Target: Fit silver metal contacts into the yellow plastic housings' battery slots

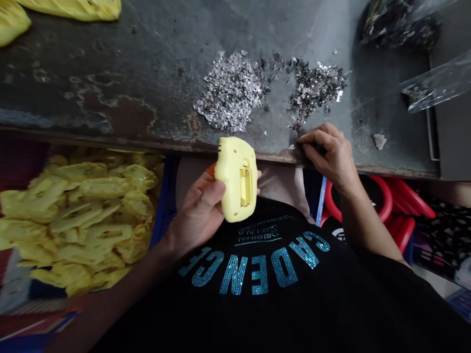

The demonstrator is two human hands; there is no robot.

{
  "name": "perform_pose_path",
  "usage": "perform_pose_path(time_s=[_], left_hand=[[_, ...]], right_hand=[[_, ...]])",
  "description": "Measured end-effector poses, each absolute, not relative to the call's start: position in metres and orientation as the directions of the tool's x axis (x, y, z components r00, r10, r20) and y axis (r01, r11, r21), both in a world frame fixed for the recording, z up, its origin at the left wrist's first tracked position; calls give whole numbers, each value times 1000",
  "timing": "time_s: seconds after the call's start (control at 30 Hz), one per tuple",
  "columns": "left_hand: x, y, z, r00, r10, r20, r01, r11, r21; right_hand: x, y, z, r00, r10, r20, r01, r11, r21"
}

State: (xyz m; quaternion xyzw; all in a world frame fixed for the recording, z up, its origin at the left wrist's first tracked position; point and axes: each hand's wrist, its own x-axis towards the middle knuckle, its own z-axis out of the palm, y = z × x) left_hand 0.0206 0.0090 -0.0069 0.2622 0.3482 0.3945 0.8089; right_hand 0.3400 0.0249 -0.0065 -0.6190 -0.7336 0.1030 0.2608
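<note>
Yellow case held in one hand, small metal pieces within reach of the other

The step in hand was judged to be the handling of small metal pieces beside a held case. For this to be done well, the yellow case was best kept steady in the left hand, with its open slot turned toward the viewer and left uncovered, as it was. Single pieces were best taken from the near edge of the surface, where less tangling was to be expected than in the left heap or the right heap. A light pinch was judged enough for parts so thin.

The case was found at the centre of the frame, grasped in the left hand: the thumb was pressed along its left side, the other fingers were passed behind it, and fingertips were shown at its right edge. The right hand was placed right of centre, its fingers curled at the edge of the surface. A loose metal piece lay just beside those fingertips; whether anything was pinched between them could not be told.
</note>
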Motion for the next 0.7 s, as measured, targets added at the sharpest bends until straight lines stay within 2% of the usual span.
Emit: perform_pose_path(time_s=[0.33,0.6,0.7], left_hand=[[26,4,-2,457,813,-359,-441,558,703],[28,8,-15,476,788,-389,-422,593,686],[32,0,-22,495,766,-410,-443,629,639]], right_hand=[[336,15,-12,-207,947,244,838,301,-456],[342,11,-23,-202,929,310,830,330,-449],[346,10,-22,-269,899,347,807,406,-428]])
